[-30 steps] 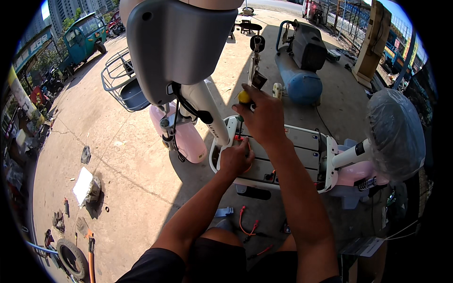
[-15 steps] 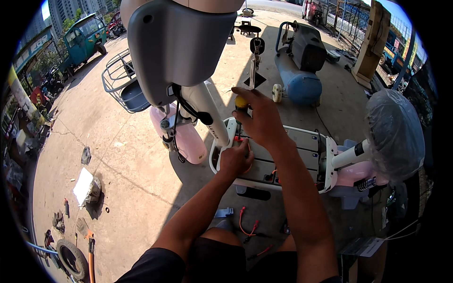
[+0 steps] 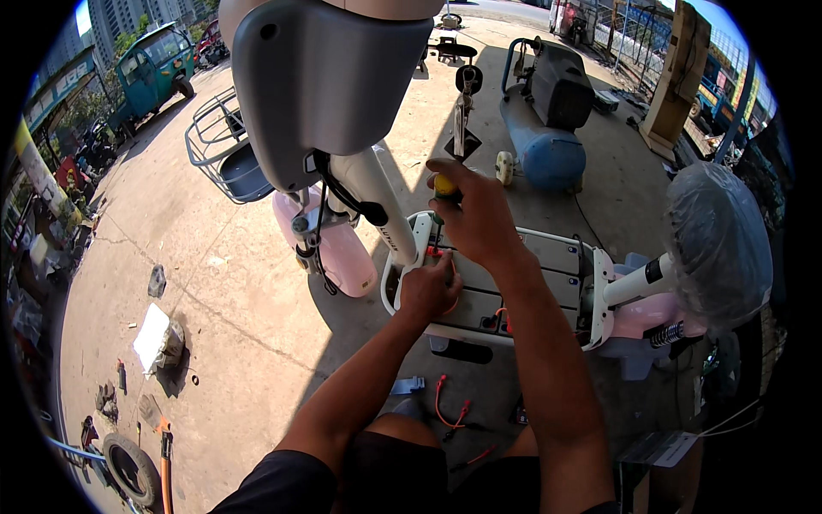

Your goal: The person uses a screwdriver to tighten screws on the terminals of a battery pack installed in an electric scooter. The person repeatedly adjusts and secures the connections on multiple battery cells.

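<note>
A screwdriver [image 3: 445, 185] with a yellow and dark handle stands nearly upright in my right hand [image 3: 479, 214], which is closed around the handle. Its shaft points down at a red-capped terminal near the front end of the grey batteries [image 3: 550, 255]. My left hand [image 3: 430, 293] rests beside that terminal, its fingers closed on a red wire end; an orange-red wire bends out under them. The batteries sit in the white-railed floor frame of an electric scooter [image 3: 383, 287]. Another connector with red and orange wire [image 3: 500, 321] lies on the batteries nearer my right forearm.
The scooter's grey front shield [image 3: 330, 86] rises close ahead, and a plastic-wrapped seat [image 3: 717, 244] stands at right. Beyond is a blue air compressor [image 3: 544, 154]. Red wire leads [image 3: 445, 415] lie on the ground by my legs. At lower left are a tire [image 3: 130, 469] and orange-handled tool [image 3: 166, 471].
My right hand and the screwdriver handle have shifted slightly to the right, with the fingers a little changed around the handle. My left hand stays in place at the terminal.
</note>
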`<state>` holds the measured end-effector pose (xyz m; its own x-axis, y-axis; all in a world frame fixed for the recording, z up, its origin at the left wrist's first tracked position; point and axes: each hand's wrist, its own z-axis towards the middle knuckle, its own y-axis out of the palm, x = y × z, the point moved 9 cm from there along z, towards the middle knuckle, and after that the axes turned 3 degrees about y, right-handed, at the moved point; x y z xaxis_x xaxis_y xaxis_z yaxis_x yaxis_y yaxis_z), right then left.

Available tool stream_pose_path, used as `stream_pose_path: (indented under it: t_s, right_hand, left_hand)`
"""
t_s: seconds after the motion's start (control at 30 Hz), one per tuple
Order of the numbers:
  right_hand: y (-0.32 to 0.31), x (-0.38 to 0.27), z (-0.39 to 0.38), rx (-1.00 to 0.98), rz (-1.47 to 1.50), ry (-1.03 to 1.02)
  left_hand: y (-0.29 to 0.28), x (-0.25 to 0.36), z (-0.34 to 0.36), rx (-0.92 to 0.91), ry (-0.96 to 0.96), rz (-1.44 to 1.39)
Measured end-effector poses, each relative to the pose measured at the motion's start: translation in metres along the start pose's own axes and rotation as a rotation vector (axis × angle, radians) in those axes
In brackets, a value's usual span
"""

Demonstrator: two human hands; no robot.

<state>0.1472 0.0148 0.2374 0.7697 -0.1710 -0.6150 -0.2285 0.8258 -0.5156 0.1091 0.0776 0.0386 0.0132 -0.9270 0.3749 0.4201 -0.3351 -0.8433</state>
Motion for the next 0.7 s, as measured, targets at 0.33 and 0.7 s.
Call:
stream_pose_path:
  t_s: [0.33, 0.7]
  right_hand:
    - [-0.003, -0.011, -0.001, 0.071, -0.078, -0.068]
    - [0.001, -0.005, -0.003, 0.047, -0.048, -0.009]
  left_hand:
    - [0.002, -0.001, -0.001, 0.000, -0.006, 0.016]
    - [0.006, -0.002, -0.003, -0.015, -0.009, -0.017]
